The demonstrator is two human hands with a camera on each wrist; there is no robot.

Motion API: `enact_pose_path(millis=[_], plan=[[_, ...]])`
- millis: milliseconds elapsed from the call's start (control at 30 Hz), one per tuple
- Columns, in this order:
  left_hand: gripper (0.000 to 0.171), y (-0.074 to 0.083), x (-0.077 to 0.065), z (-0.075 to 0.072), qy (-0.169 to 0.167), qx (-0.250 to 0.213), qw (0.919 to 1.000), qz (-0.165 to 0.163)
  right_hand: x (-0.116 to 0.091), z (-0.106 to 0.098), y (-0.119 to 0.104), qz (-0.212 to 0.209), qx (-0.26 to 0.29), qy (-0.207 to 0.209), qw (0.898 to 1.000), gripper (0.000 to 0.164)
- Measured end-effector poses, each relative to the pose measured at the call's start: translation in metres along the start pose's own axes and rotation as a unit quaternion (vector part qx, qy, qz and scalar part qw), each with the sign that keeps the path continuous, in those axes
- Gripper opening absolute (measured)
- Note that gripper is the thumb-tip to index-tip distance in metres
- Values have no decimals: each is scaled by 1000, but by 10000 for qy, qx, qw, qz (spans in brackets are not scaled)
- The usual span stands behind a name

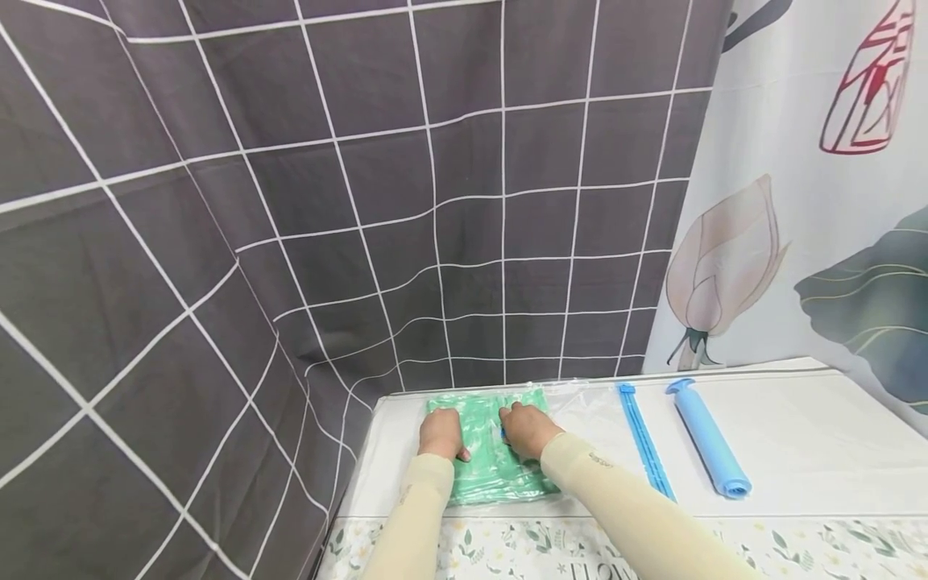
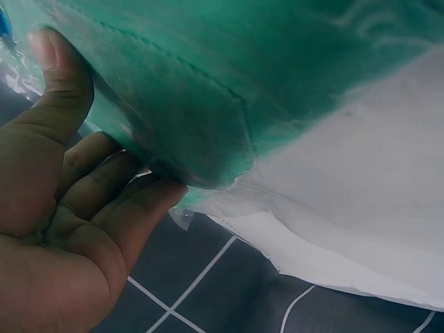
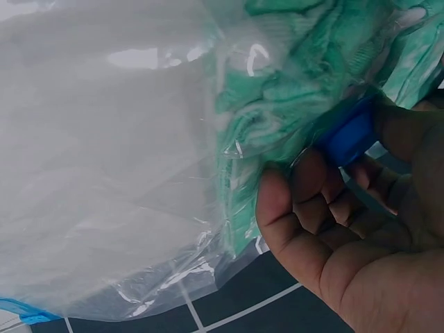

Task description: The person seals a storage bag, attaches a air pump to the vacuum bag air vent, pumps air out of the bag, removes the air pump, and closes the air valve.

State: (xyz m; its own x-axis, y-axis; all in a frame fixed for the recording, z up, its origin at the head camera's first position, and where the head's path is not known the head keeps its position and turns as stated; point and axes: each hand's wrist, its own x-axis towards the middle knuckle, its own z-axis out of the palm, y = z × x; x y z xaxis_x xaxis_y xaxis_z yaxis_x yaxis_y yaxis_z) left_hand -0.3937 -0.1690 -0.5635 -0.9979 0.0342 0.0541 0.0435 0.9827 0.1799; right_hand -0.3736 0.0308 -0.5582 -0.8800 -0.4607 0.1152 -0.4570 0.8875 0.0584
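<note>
A clear plastic storage bag (image 1: 580, 403) lies flat on the table with folded green cloth (image 1: 482, 459) inside. My right hand (image 1: 529, 429) is over the cloth and pinches a blue valve cap (image 3: 350, 139) on the bag between thumb and fingers. At the cloth's left side my left hand (image 1: 441, 435) grips the bag with bent fingers; its thumb (image 2: 52, 59) lies over the green part. The ends of some left fingers are hidden against the plastic. A blue zip strip (image 1: 645, 443) runs along the bag's right end.
A light blue hand pump (image 1: 710, 439) lies right of the zip strip. White cloth with a floral border (image 1: 507, 544) covers the table (image 1: 812, 451). A dark grid-patterned curtain (image 1: 464, 225) hangs behind and at the left; a flower-printed curtain (image 1: 790, 306) hangs at the right.
</note>
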Motion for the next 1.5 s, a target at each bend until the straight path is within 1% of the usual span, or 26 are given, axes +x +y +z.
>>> enact_pose_path(millis=[33, 100, 133, 167, 200, 233, 300, 367, 433, 467, 500, 533, 567, 600, 667, 733, 833, 867, 900, 967, 1000, 1167, 1233, 1300, 1400, 1500], plan=[[68, -1, 1, 0, -28, 23, 10000, -6, -2, -4, -1, -35, 57, 24, 10000, 33], [69, -8, 11, 14, 24, 175, 9998, 20, -7, -13, -5, -70, 109, 63, 9999, 31], [70, -11, 15, 20, 43, 217, 9998, 34, -11, -25, -9, -19, 144, 5, 9999, 30], [68, -12, 18, 21, -47, 173, 9998, -12, -14, -31, -12, 6, 86, -27, 10000, 30], [69, -14, 22, 26, -35, 202, 9998, -3, -16, -36, -14, 50, 32, -123, 9999, 32], [70, -16, 24, 30, -69, 207, 9998, -16, -16, -38, -15, 54, -92, -185, 9998, 33], [69, -14, 24, 28, -137, 101, 9998, -76, -16, -37, -15, 66, -313, -254, 9992, 38], [67, -11, 19, 23, -139, -2, 9998, -120, -6, -13, -5, -51, -537, -137, 9984, 42], [67, -4, 9, 10, -149, -111, 9997, -149, 3, 10, 6, -108, -569, -28, 9983, 46], [66, 0, 3, 3, -161, -180, 9996, -161, 7, 23, 11, -135, -462, 81, 9988, 46], [66, 4, -3, -5, -205, -264, 9993, -189, 11, 32, 16, -173, -375, 97, 9991, 46], [64, 7, -9, -12, -227, -305, 9991, -190, 15, 41, 22, -211, -204, 125, 9995, 43], [63, 11, -14, -19, -260, -334, 9989, -189, 16, 39, 23, -219, -28, 51, 9997, 39], [63, 14, -19, -26, -290, -348, 9988, -185, 14, 33, 23, -216, 246, -54, 9994, 35], [63, 10, -16, -19, -155, -190, 9996, -120, 12, 21, 22, -257, 646, -270, 9972, 30], [62, 11, -19, -22, -73, -128, 9998, -117, 8, 3, 19, -256, 872, -488, 9947, 34], [64, 12, -21, -24, -34, -170, 9997, -151, 1, -8, 18, -368, 899, -425, 9944, 44], [64, 15, -27, -31, -84, -260, 9995, -178, -1, -11, 17, -397, 887, -367, 9946, 47], [63, 18, -31, -38, -139, -332, 9991, -219, -2, -9, 18, -473, 804, -225, 9954, 48], [64, 19, -32, -37, -124, -362, 9990, -218, -6, -15, 16, -485, 756, -153, 9958, 45], [64, 19, -32, -37, -101, -356, 9991, -210, -10, -24, 12, -404, 793, -233, 9958, 42], [63, 20, -33, -36, -4, -350, 9992, -180, -22, -46, 1, -175, 671, -383, 9969, 32], [62, 20, -33, -37, -10, -374, 9991, -188, -23, -50, 0, -173, 634, -385, 9971, 28], [62, 20, -32, -36, -35, -392, 9990, -201, -24, -49, 1, -228, 608, -322, 9974, 25], [61, 20, -33, -37, -52, -396, 9990, -211, -22, -47, 3, -289, 641, -316, 9970, 25], [61, 20, -34, -39, -32, -398, 9990, -220, -22, -47, 3, -264, 631, -332, 9971, 25]])
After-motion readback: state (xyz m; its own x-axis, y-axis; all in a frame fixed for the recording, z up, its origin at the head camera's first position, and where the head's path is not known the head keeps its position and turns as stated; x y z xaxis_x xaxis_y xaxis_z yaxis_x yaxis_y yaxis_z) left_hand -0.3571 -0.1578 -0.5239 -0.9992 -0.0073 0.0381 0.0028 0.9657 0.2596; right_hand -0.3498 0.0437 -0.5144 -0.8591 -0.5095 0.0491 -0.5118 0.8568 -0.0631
